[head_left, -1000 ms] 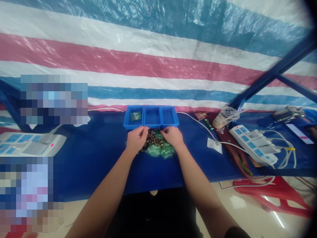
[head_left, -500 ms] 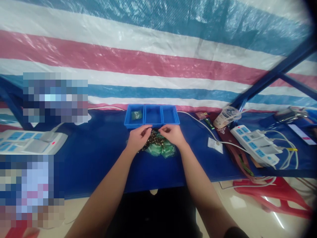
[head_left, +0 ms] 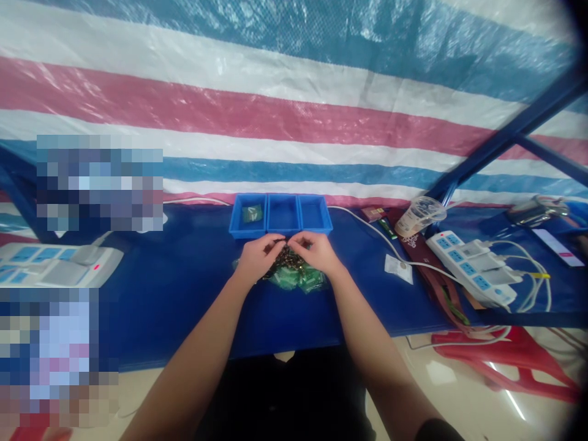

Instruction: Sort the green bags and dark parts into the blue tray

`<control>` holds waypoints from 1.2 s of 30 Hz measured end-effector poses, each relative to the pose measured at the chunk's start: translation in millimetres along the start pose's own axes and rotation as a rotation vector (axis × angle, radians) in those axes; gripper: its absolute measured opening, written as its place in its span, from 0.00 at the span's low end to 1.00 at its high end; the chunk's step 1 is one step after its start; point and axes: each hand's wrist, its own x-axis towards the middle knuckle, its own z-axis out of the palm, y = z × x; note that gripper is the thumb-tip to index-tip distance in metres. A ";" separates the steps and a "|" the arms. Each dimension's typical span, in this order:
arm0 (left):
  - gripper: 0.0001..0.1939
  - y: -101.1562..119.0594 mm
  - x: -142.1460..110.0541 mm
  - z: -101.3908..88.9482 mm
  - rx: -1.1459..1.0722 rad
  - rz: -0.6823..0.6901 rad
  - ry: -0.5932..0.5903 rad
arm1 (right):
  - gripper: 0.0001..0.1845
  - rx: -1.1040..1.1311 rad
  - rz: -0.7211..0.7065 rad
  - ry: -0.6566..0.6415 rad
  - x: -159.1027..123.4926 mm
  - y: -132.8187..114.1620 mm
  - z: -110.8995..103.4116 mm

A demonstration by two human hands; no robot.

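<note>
Though three blue bins (head_left: pixel 283 234) abreast, green packet (head_left: pixel 252 214) in the leftmost

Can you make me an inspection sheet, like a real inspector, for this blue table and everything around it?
Surface: blue tabletop; no spill seen
Things in use: bronze-coloured pieces and green packets in a pile; three-part tray behind, another green packet in its left compartment
Clutter: plastic cup and white packet at right
Hands: left hand and right hand at the pile, fingers close together; grip too small to tell
Cables: white cable near the cup; power strips at left and right
Surroundings: striped sheet behind
</note>
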 end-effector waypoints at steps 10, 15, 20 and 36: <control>0.16 0.4 -0.3 -2.3 -0.007 -0.008 0.034 | 0.12 0.073 -0.032 0.125 0.9 0.6 6.7; 0.15 0.0 -0.1 -0.8 -0.010 -0.007 0.060 | 0.11 0.109 0.005 0.126 1.5 1.9 9.4; 0.16 -0.2 1.1 -1.0 0.008 0.003 0.075 | 0.11 0.086 -0.030 0.121 1.9 4.3 8.1; 0.18 -1.8 -0.2 0.3 -0.018 -0.019 0.064 | 0.12 -0.084 -0.029 0.076 -0.5 -3.9 3.7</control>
